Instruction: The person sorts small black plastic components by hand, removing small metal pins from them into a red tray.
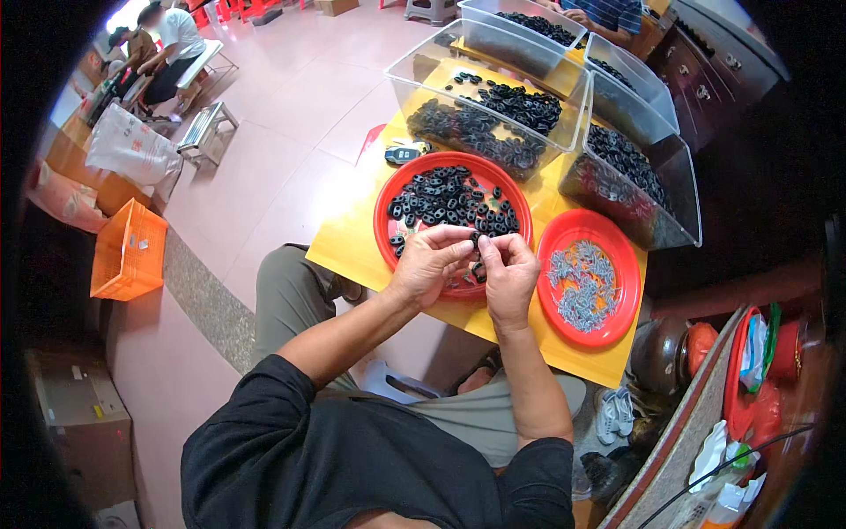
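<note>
My left hand [432, 266] and my right hand [511, 280] meet over the near edge of a round red tray [382, 212]. Both are closed in a pinch, fingertips together on a small black oval part [477, 238]. Whether the right fingers also grip something smaller is hidden. Many similar black parts [445, 196], with two holes each, lie loose in the tray. To the right of my right hand, a second red tray [631, 291] carries a heap of small silvery-grey pieces [582, 284], too small to name for certain.
The trays share a yellow tabletop [344, 249] with clear plastic bins [487, 115] of black parts behind them. A car key fob [404, 153] lies beyond the first tray. Another person's hand [577, 16] shows behind the bins. An orange basket [129, 249] stands on the floor at left.
</note>
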